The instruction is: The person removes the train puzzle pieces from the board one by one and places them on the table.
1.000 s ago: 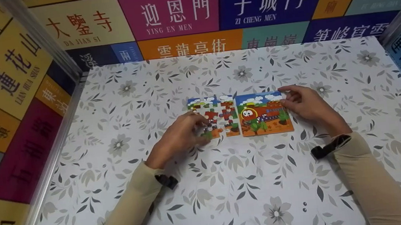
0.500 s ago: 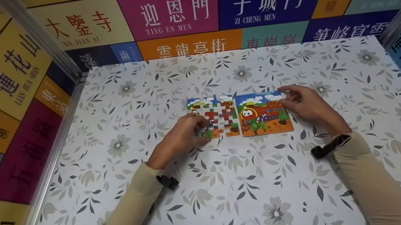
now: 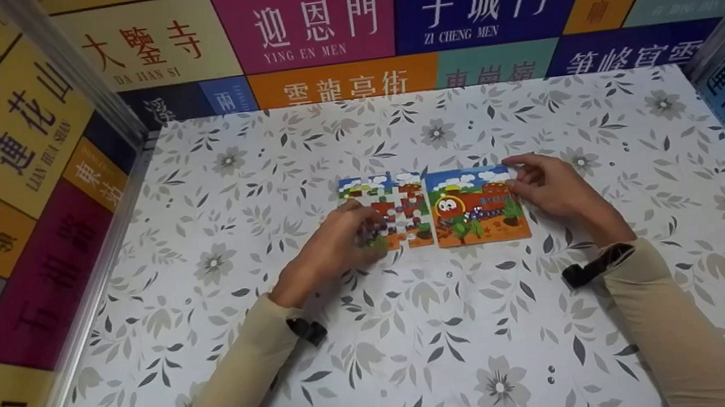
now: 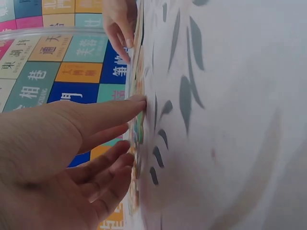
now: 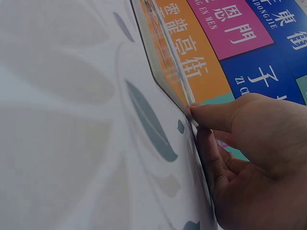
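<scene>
Loose jigsaw pieces (image 3: 414, 211) lie in a patchy square on the table, with gaps between several of them. They show parts of a red train, sky and orange ground. My left hand (image 3: 339, 240) is over their left side, fingers spread and loosely bent, thumb tip at the lower edge; it covers some pieces. To the right, close beside them, lies a flat square train picture board (image 3: 472, 211). At its right edge my right hand (image 3: 548, 189) holds the upper right corner between thumb and forefinger. In the right wrist view the thumb (image 5: 216, 115) touches the board's edge.
The table (image 3: 472, 327) has a white cover printed with grey leaves and flowers. Behind it stands a wall of coloured panels (image 3: 308, 22) with lettering, and another panelled wall (image 3: 22, 153) rises along the left side.
My left hand has shifted slightly right over the jigsaw pieces, covering a little more of them. The right hand and the picture board have stayed where they were.
</scene>
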### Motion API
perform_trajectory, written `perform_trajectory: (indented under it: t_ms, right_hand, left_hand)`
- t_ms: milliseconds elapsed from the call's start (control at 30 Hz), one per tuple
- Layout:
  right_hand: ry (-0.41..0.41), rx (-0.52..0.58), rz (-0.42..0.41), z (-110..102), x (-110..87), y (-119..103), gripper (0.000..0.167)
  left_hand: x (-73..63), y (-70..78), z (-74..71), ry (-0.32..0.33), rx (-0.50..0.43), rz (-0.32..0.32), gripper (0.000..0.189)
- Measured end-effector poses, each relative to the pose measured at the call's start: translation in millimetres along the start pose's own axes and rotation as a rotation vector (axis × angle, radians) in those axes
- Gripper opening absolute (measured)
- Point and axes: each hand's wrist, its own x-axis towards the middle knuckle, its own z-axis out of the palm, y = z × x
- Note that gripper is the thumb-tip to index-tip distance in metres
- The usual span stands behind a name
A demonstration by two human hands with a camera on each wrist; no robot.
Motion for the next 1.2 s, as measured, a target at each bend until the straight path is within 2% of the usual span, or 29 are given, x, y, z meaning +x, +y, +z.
perform_trajectory:
  t_ms: [133, 300, 500, 767, 867, 967, 1067, 1133, 1200]
  right_hand:
    - [0.001, -0.011, 0.009, 0.0, -0.8, 0.5, 0.048]
    - [-0.003, -0.005, 0.014, 0.1, -0.8, -0.1, 0.05]
    - [-0.005, 0.005, 0.025, 0.8, -1.1, -1.6, 0.051]
    - [-0.005, 0.006, 0.069, 0.8, -1.1, -2.1, 0.05]
    - [-0.012, 0.008, 0.049, 0.5, -1.7, -1.3, 0.051]
    - [-0.014, 0.008, 0.026, 0.2, -1.7, 0.1, 0.051]
    - [-0.016, 0.01, 0.023, 0.3, -1.0, 0.6, 0.051]
    - [-0.014, 0.008, 0.033, 0.5, -0.3, 0.6, 0.051]
    - [-0.014, 0.007, 0.052, 0.5, 0.1, 0.3, 0.05]
  left_hand:
    - [6.2, 10.1, 5.3, 0.012, 0.022, 0.075, 0.042]
    - [17.9, 25.6, 16.8, -0.037, 0.001, 0.171, 0.04]
    - [31.8, 39.2, 30.9, -0.079, 0.012, 0.215, 0.035]
    - [50.9, 53.2, 44.3, -0.07, 0.039, 0.249, 0.03]
    - [56.0, 58.3, 50.3, -0.071, 0.041, 0.221, 0.029]
    - [58.2, 62.8, 54.7, -0.077, 0.029, 0.128, 0.034]
    - [58.8, 65.6, 57.2, -0.075, 0.027, 0.029, 0.046]
    - [59.0, 66.4, 58.2, -0.068, 0.018, -0.011, 0.055]
    - [59.7, 66.4, 58.7, -0.059, 0.002, -0.024, 0.06]
